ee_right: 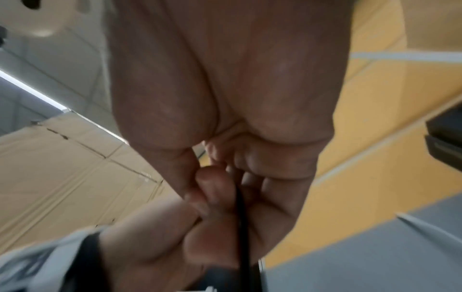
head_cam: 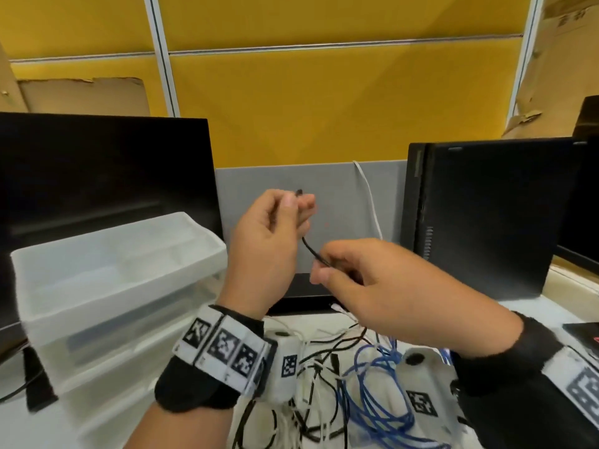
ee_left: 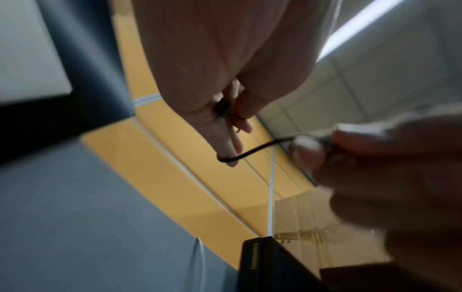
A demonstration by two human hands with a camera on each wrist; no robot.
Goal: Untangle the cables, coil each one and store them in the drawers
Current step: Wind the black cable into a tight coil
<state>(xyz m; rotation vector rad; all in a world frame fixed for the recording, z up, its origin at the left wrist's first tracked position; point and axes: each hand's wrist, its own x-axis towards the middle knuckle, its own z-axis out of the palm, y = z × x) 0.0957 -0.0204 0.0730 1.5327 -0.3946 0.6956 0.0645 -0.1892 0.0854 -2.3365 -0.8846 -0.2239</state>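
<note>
The black cable is pinched near its end by the left hand and lower by the right hand, slanting down-right toward the tabletop tangle.

This is an office cubicle: yellow fabric partition panels with metal trim rise behind a grey screen, a dark monitor and a black desktop computer tower stand on the white worktop, and flattened cardboard leans against the partition.
</note>
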